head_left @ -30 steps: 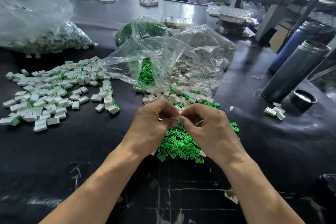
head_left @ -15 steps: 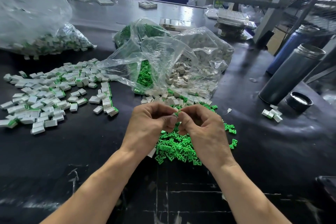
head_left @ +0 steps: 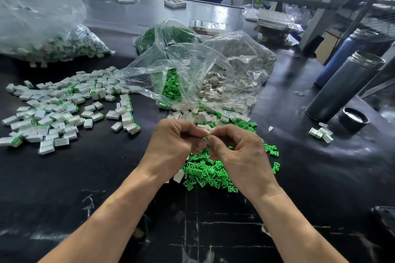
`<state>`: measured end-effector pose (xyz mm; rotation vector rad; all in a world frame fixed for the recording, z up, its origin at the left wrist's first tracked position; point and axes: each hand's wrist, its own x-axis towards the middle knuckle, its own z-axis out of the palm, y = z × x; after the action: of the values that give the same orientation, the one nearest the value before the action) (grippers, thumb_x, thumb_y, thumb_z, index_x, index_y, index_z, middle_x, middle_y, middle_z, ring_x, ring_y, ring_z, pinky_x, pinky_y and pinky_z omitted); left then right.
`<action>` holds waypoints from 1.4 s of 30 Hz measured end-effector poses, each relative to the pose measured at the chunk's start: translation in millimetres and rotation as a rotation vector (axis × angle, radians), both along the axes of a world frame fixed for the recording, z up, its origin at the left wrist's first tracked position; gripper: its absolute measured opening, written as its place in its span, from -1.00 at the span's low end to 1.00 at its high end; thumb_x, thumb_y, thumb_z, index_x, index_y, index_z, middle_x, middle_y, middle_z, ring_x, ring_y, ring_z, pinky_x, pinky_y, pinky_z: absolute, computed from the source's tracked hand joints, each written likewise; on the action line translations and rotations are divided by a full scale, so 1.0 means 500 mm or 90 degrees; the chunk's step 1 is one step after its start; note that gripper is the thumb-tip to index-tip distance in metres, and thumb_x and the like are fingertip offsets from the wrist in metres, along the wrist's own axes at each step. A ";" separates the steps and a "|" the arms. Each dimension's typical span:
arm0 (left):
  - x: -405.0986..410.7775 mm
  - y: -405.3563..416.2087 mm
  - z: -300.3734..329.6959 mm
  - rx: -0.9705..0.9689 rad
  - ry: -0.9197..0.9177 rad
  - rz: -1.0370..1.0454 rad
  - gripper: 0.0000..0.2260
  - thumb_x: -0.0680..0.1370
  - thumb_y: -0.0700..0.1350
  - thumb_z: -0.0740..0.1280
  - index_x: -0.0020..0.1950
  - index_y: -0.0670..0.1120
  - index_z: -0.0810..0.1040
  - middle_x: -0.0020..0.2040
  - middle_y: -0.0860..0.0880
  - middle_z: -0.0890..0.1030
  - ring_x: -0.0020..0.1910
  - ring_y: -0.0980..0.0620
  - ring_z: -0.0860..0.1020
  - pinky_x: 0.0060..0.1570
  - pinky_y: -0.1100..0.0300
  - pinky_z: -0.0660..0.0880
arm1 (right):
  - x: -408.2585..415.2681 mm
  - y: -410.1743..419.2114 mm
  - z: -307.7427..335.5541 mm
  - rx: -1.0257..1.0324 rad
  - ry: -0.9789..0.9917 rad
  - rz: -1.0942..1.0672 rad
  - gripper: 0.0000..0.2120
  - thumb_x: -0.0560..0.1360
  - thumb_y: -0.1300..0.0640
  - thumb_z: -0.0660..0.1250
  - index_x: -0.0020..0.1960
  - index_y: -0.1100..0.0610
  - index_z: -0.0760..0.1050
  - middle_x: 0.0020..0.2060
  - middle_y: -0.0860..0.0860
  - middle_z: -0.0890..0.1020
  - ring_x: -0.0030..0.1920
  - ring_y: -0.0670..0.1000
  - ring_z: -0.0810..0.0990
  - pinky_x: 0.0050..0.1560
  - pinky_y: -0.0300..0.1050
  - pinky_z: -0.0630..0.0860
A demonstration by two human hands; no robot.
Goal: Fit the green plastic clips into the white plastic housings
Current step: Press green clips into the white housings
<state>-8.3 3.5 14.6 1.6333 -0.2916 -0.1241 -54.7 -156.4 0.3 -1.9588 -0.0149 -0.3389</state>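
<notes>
Near the middle, the left hand (head_left: 175, 145) and the right hand (head_left: 239, 153) meet fingertip to fingertip, both pinching one tiny white piece (head_left: 208, 134), likely to push a clip in. Just under them lies the pile of green clips (head_left: 209, 172), close for quick grabbing. A bit farther, white housings (head_left: 203, 116) spill from a clear bag (head_left: 213, 74). Far left sit the done pieces (head_left: 55, 109), kept apart

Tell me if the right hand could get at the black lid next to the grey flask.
Probably yes. The black lid lies uncovered on the table, right of the right hand, with nothing between them. That hand is busy pinching a small part with the left hand.
</notes>
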 end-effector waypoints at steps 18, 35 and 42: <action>0.003 -0.018 -0.006 -0.068 -0.004 -0.010 -0.92 0.51 -0.27 0.50 -0.03 -0.13 0.67 -0.12 -0.18 0.69 -0.21 0.01 0.64 -0.07 0.08 0.62 | 0.005 0.032 0.017 0.222 0.151 0.029 -0.31 0.61 -0.41 0.04 -0.22 0.13 0.61 -0.34 0.14 0.64 -0.43 0.06 0.48 -0.52 -0.17 0.34; -0.019 -0.048 -0.013 -0.066 -0.013 -0.048 -0.94 0.54 -0.22 0.49 -0.02 -0.16 0.66 -0.16 -0.19 0.69 -0.27 0.03 0.64 -0.20 0.13 0.62 | 0.033 0.053 -0.014 0.222 0.078 -0.114 -0.43 0.56 -0.25 0.00 -0.13 -0.05 0.74 -0.32 -0.12 0.71 -0.27 -0.16 0.64 -0.17 -0.10 0.48; -0.026 -0.052 -0.013 -0.070 -0.029 -0.029 -0.96 0.54 -0.18 0.50 -0.03 -0.11 0.68 -0.12 -0.11 0.72 -0.09 -0.16 0.69 -0.09 0.08 0.63 | 0.035 0.053 -0.010 0.160 0.019 -0.175 -0.46 0.56 -0.14 0.00 -0.23 0.05 0.69 -0.32 -0.04 0.71 -0.25 -0.09 0.69 -0.20 -0.16 0.55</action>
<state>-21.1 -22.3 8.0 1.5224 -0.3642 -0.1041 -37.1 -129.7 -4.8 -1.7169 0.3049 -0.4680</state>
